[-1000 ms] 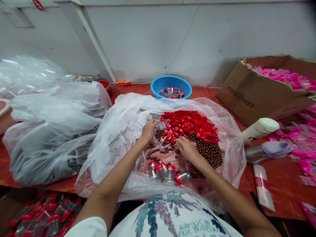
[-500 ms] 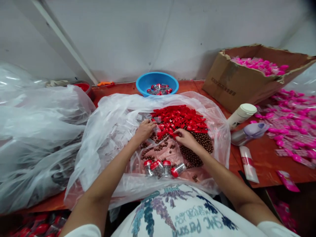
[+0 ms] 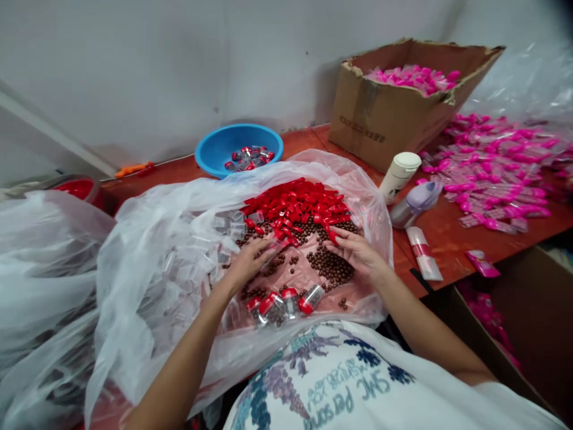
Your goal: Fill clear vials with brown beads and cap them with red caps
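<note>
My left hand [image 3: 249, 261] is closed on a small clear plastic jar [image 3: 267, 253], blurred and partly hidden by the fingers. My right hand [image 3: 359, 252] pinches a small red plastic piece [image 3: 332, 235] at its fingertips. Behind both hands lies a heap of red plastic pieces [image 3: 295, 200]. Brown beads [image 3: 329, 267] are spread beneath and between the hands. To the left is a pile of empty clear jars [image 3: 188, 272]. Several filled jars with red lids [image 3: 273, 306] lie close to my body.
A white plastic bag [image 3: 134, 239] lies spread under the work. Behind it stands a blue basin [image 3: 206, 155] holding red-lidded jars. At right are a cardboard box [image 3: 371, 119], a white bottle [image 3: 398, 177], a purple-topped bottle [image 3: 414, 206] and pink-capped tubes [image 3: 496, 173].
The view has swung to the right. My hands have moved apart, and my right hand has drawn back from the red heap with a red piece in its fingers.
</note>
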Tool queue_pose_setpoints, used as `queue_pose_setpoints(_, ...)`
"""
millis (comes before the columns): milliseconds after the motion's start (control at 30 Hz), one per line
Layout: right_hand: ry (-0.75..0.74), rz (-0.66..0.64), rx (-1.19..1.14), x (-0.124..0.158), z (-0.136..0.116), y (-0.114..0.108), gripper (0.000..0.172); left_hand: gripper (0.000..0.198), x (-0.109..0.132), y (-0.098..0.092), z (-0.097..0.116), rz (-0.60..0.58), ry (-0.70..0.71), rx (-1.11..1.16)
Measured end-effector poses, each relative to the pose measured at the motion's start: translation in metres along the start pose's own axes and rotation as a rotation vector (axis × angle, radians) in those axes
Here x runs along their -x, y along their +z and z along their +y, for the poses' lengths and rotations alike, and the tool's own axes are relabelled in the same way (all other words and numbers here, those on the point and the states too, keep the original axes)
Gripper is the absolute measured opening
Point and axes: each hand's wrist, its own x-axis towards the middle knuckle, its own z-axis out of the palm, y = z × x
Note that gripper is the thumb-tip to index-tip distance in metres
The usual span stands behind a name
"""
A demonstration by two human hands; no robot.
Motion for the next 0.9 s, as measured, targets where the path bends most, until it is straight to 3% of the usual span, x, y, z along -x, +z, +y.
queue_pose_setpoints(133, -0.03, 0.024, -0.005, 0.006, -0.003, -0.008, 0.031, 0.036, 0.001, 0.019, 0.021, -0.221, -0.142, 0.212)
queue_pose_setpoints(200, -0.048, 0.03, -0.014, 0.008, -0.003, -0.01, 0.031, 0.032, -0.005, 0.033, 0.028, -0.276, -0.161, 0.282)
queue_pose_setpoints(367, -0.082, 0.05, -0.009, 0.014, -0.001, -0.017, 0.032, 0.027, -0.024, 0.065, 0.037, -0.29, -0.26, 0.349)
queue_pose_setpoints(500, -0.064, 0.082, 0.011, 0.021, 0.0, -0.026, 0.032, 0.023, -0.033, 0.077, 0.04, -0.255, -0.304, 0.279)
queue_pose_setpoints(667, -0.028, 0.102, 0.01, 0.025, 0.003, -0.033, 0.033, 0.023, -0.046, 0.09, 0.047, -0.222, -0.28, 0.369)
queue_pose_setpoints(900, -0.101, 0.211, 0.024, 0.023, 0.007, -0.04, 0.038, 0.028, -0.063, 0.109, 0.058, -0.208, -0.22, 0.479)
